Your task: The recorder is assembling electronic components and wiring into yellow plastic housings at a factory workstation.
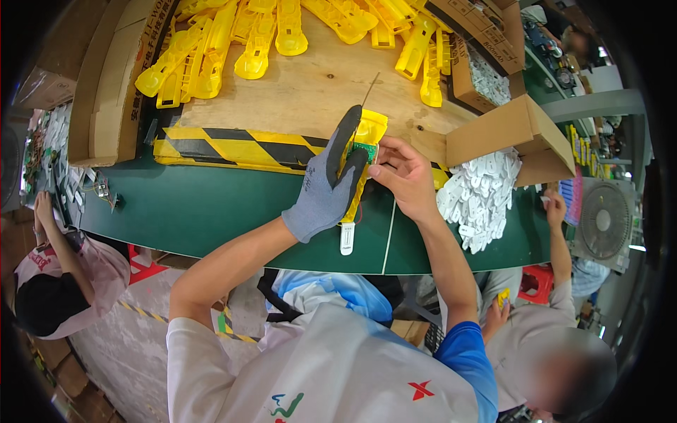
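My left hand (pixel 328 180), in a grey glove with black fingertips, is closed around a long yellow plastic housing (pixel 371 128). A small green circuit board (pixel 364 150) sits in the housing beside the gloved thumb. My right hand (pixel 405 176) is bare, its thumb and fingers drawn together at the board's right edge; what they pinch is too small to make out. From the housing's near end sticks a white flat piece (pixel 346 238), with a thin red wire close by. A thin dark rod (pixel 370 89) points up past the gloved fingers.
Yellow housings (pixel 257 46) lie heaped along the wooden board (pixel 303 92), edged with black-and-yellow tape. White plastic pieces (pixel 479 197) spill from a tipped cardboard box (pixel 504 137) at right. Another box (pixel 106 92) stands at left. Co-workers sit at both sides of the green table (pixel 211 211).
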A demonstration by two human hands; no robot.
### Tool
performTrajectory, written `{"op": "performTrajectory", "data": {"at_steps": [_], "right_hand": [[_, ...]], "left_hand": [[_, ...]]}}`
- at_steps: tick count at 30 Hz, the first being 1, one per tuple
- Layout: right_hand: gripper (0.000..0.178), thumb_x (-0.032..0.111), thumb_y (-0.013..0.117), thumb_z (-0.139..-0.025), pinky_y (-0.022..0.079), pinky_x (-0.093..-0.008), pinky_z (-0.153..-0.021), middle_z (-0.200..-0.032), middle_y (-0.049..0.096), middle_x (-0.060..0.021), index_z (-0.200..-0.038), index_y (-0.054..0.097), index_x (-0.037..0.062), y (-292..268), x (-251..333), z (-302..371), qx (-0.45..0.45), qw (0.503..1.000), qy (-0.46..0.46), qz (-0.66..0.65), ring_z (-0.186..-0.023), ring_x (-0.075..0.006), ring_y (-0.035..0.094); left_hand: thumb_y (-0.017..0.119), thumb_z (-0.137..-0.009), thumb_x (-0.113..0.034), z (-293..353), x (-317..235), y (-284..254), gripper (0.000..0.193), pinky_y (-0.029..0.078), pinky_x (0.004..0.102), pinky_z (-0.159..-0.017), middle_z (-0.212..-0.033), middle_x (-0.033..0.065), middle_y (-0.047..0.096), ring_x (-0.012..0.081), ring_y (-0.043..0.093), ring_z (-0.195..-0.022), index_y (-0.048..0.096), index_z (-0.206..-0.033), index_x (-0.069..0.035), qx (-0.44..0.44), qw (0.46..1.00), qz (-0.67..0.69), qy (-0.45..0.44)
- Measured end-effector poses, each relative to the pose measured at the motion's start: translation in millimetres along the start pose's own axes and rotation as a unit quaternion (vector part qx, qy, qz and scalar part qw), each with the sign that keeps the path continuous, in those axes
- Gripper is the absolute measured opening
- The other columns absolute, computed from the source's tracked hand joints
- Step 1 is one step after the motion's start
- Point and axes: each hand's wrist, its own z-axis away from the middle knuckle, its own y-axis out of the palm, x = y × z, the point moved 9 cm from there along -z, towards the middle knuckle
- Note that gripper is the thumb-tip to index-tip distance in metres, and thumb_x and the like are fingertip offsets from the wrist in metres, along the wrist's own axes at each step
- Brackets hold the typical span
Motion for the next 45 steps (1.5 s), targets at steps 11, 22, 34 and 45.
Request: {"op": "performTrajectory", "data": {"at_steps": [11,22,34,45], "right_hand": [[0.045,-0.012,0.067,-0.085,0.056,-0.0292,-0.09,-0.117,0.066,-0.0176,-0.128,0.057,-0.0072,-3.6,4.9,14.0,-0.08,0.994,-0.079,-0.007,-0.103,-0.0193,0.067],[0.041,-0.004,0.062,-0.092,0.054,-0.0278,-0.091,-0.138,0.053,-0.0143,-0.133,0.057,0.0011,11.0,20.3,20.3,-0.084,0.983,-0.116,0.11,-0.11,-0.0177,0.063],[0.042,0.005,0.065,-0.089,0.049,-0.0314,-0.094,-0.141,0.051,-0.0213,-0.13,0.057,-0.0051,16.3,22.1,27.0,-0.068,0.942,-0.182,0.274,-0.11,-0.0264,0.063],[0.082,0.015,0.072,-0.078,0.042,-0.0403,-0.105,-0.141,0.049,-0.0229,-0.149,0.033,-0.0002,53.3,51.6,115.4,0.059,0.899,0.016,0.433,-0.125,-0.0368,0.053]], "left_hand": [[0.051,-0.098,-0.012,-3.4,-3.3,5.3,0.034,0.051,0.0365,-0.086,-0.113,0.0196,0.064,0.0294,0.066,-0.101,0.048,-0.132,-0.004,-0.017,0.996,-0.065,0.064],[0.056,-0.098,-0.014,-2.0,-1.0,-0.6,0.019,0.05,0.0338,-0.067,-0.088,0.0117,0.063,0.0205,0.062,-0.075,0.052,-0.113,-0.004,-0.074,0.989,-0.064,0.111],[0.061,-0.087,-0.004,6.6,-19.1,-6.0,0.03,0.052,0.0391,-0.079,-0.101,0.0191,0.064,0.0357,0.065,-0.091,0.054,-0.116,-0.001,-0.078,0.972,-0.134,0.177],[0.055,-0.092,-0.017,101.0,-76.2,-39.4,0.052,0.048,0.0384,-0.095,-0.119,0.021,0.064,0.0313,0.062,-0.11,0.045,-0.141,-0.004,0.196,0.953,-0.228,-0.043]]}}
